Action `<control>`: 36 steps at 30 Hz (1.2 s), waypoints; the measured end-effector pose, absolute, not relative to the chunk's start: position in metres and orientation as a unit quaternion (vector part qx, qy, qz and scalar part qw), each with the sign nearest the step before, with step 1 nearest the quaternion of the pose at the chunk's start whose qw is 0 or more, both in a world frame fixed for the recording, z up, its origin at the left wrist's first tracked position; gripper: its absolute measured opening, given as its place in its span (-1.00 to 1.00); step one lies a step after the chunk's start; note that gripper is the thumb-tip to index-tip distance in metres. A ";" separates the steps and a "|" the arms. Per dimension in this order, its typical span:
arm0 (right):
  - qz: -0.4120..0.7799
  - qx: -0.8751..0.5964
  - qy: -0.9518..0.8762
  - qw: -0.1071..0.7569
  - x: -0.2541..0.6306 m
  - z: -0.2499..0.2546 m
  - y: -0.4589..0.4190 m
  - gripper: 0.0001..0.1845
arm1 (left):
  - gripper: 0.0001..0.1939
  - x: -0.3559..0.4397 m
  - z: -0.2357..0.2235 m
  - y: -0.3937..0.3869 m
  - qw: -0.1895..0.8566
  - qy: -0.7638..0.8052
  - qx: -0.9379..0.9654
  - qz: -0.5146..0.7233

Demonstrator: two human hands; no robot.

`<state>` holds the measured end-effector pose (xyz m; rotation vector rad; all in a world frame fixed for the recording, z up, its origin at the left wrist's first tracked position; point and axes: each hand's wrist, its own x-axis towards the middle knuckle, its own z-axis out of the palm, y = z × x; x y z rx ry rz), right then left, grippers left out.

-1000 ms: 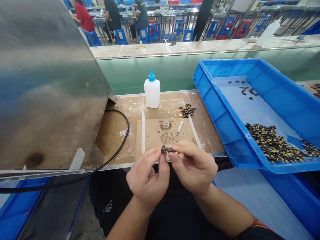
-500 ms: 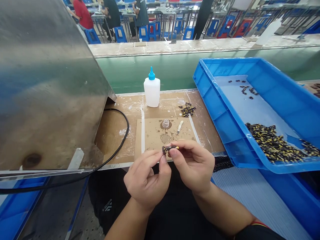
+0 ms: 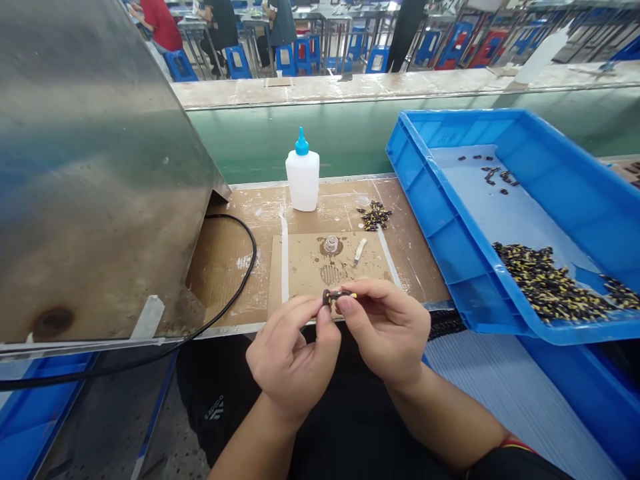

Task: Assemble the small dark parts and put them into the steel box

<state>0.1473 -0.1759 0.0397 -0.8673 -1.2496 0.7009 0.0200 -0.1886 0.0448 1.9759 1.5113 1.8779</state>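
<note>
Close together over the front edge of the bench are my left hand [image 3: 295, 353] and my right hand [image 3: 390, 333]. My left thumb and fingers pinch a small dark round piece [image 3: 327, 297]. Between my right thumb and fingers is a slim dark piece with a yellow tip [image 3: 346, 295]; its left end meets the round piece. Fingertips partly cover both. Just beyond lies a cardboard sheet [image 3: 300, 267] bearing a small clear cup [image 3: 331, 245] and a pale-handled tool [image 3: 360, 252]. Farther back are a heap of dark-and-yellow pieces [image 3: 375, 216] and a white bottle with a blue nozzle [image 3: 303, 177].
A blue crate [image 3: 425, 213] with many dark-and-yellow pieces [image 3: 550, 287] stands at the right. A metal housing [image 3: 100, 167] fills the left, with a black cable [image 3: 245, 280] curving from it. Behind runs a green-sided ledge [image 3: 350, 137]; people sit beyond it.
Both hands keep their pinch and have shifted slightly left. The yellow-tipped piece has turned a little, showing more of its tip. The view has tilted slightly.
</note>
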 end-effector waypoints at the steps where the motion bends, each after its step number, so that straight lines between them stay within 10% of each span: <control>1: 0.314 -0.386 -0.552 0.669 0.147 0.039 -0.176 -0.87 | -0.80 0.020 0.045 -0.189 0.013 0.486 0.634 0.602; 28: 0.482 -0.349 -0.461 0.659 0.142 0.046 -0.168 -0.91 | -0.79 0.019 0.040 -0.188 0.145 0.485 0.587 0.632; 36: 0.295 -0.373 -0.589 0.653 0.147 0.039 -0.170 -0.81 | -0.80 0.017 0.038 -0.186 0.129 0.479 0.601 0.626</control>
